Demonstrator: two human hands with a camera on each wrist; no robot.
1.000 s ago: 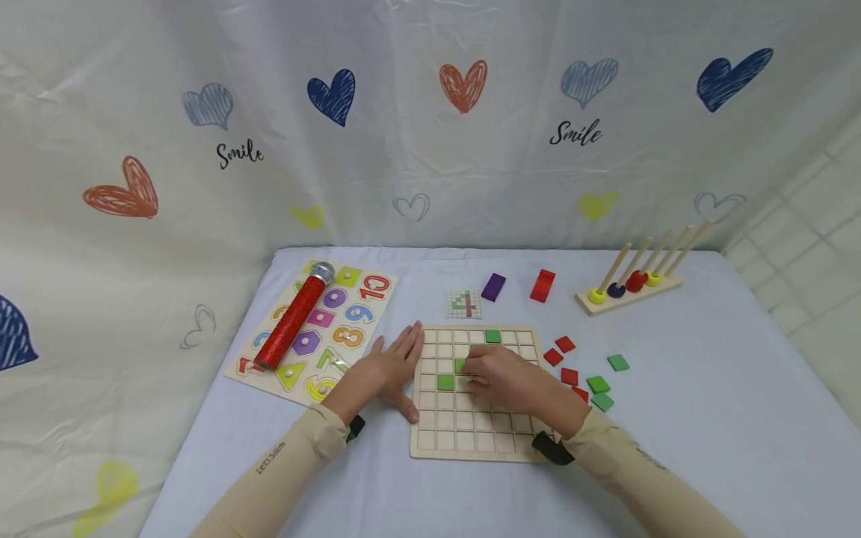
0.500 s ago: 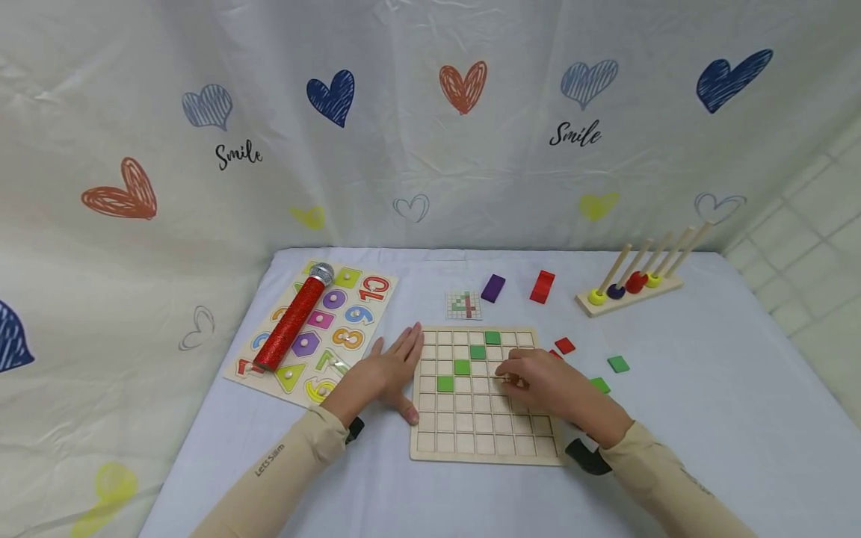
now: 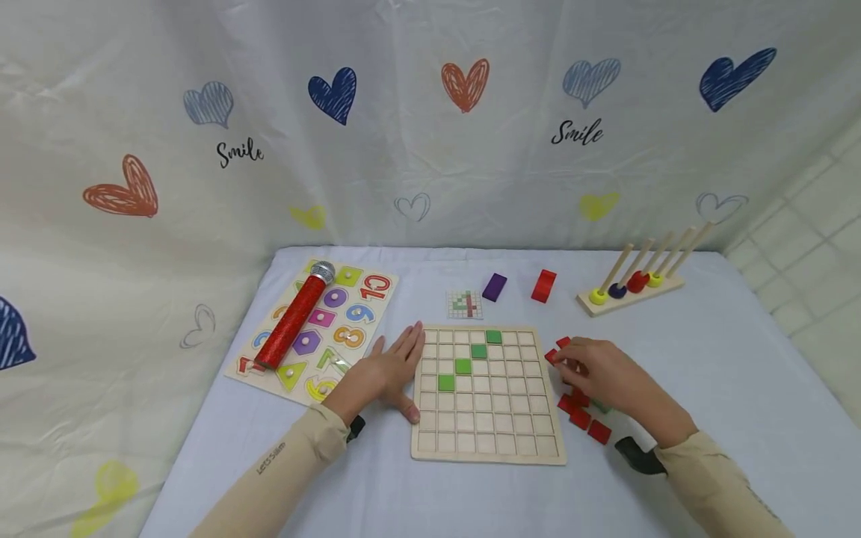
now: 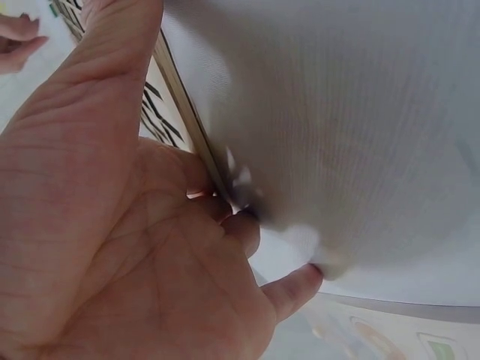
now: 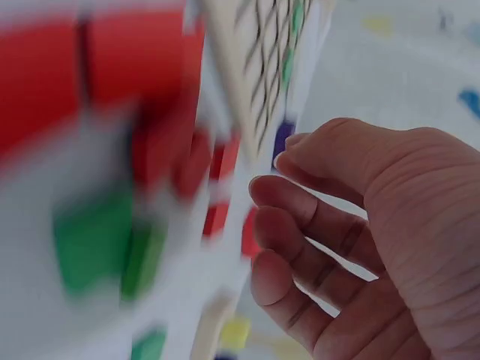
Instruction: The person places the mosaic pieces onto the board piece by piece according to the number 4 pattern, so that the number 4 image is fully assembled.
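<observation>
The square wooden grid board (image 3: pixel 503 423) lies in the middle of the table, with several green tiles (image 3: pixel 463 366) in a diagonal line of its cells. My left hand (image 3: pixel 386 376), fingers extended and thumb spread, rests along the board's left edge; the left wrist view shows its fingertips at that edge and on the cloth. Right of the board, my right hand (image 3: pixel 605 373) hovers over loose red tiles (image 3: pixel 580 418) with loosely bent fingers. In the right wrist view nothing sits between its thumb and fingers. The hand partly hides green tiles (image 5: pixel 94 236) in the head view.
Beyond the board lie a small pattern card (image 3: pixel 464 305), a purple block (image 3: pixel 494 287) and a red block (image 3: pixel 543 285). A peg stand (image 3: pixel 630 297) with beads is at back right. At left, a red microphone (image 3: pixel 291 321) lies across a number puzzle (image 3: pixel 366 288).
My right hand has moved from the board to the right, over the red tiles, uncovering the green tiles in the grid. The left hand has stayed at the board's edge.
</observation>
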